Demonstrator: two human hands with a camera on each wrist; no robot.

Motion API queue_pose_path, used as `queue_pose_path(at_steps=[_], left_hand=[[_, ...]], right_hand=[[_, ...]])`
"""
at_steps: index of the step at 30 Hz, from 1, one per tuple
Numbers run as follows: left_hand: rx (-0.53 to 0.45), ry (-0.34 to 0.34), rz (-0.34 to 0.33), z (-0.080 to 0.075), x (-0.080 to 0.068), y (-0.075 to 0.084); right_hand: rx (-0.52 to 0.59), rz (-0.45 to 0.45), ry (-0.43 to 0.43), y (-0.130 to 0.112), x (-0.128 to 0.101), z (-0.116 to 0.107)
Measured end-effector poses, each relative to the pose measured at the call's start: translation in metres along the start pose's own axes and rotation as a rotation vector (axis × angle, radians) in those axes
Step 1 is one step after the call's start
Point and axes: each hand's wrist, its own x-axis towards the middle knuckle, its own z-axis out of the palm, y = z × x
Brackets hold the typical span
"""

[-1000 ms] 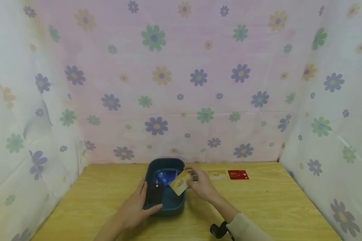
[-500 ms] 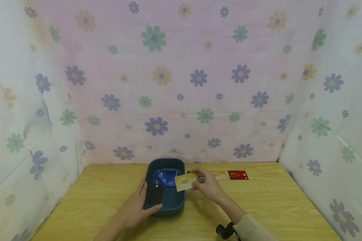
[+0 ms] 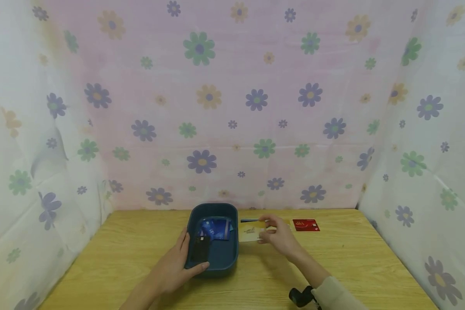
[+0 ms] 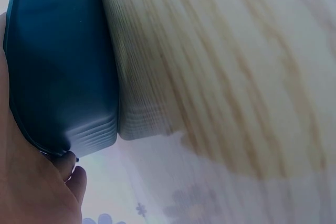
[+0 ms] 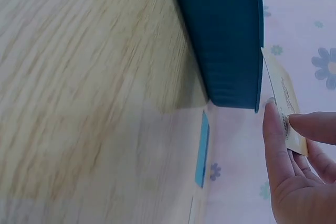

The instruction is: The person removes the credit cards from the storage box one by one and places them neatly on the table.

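Note:
My left hand (image 3: 170,265) grips a dark blue plastic tray (image 3: 221,256) by its left side, thumb over the near rim. In the left wrist view, fingers curl at a corner of the tray. Inside lie a blue card (image 3: 213,228), with another blue edge beside it, and a black card (image 3: 201,249) with a chip. Just right of the tray, my right hand (image 3: 280,237) pinches a yellow-and-white card (image 3: 251,232) between thumb and fingers. In the right wrist view, that card (image 5: 283,98) is raised above the table, near the tray's rim.
A red VIP card (image 3: 306,224) lies on the wooden table (image 3: 356,262), right of my right hand. A blue card (image 5: 202,150) lies beside the tray. Another yellowish card is mostly hidden behind my right hand. Flowered cloth (image 3: 232,107) encloses the back and sides.
My right hand has moved right with the yellow-and-white card, from over the tray to beside it, and the card has turned more level. The left hand and tray have stayed put.

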Motion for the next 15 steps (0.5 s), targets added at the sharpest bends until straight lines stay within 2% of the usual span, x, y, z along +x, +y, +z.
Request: queue_pose_path(at_steps=[7,15], left_hand=[[-0.005,0.009,0.005,0.0,0.001,0.0],[0.001,-0.002,0.009,-0.001,-0.001,0.0]], right_hand=[[-0.011,0.032,0.027,0.006,-0.001,-0.007],[-0.094,0.089,0.067,0.017,-0.004,-0.002]])
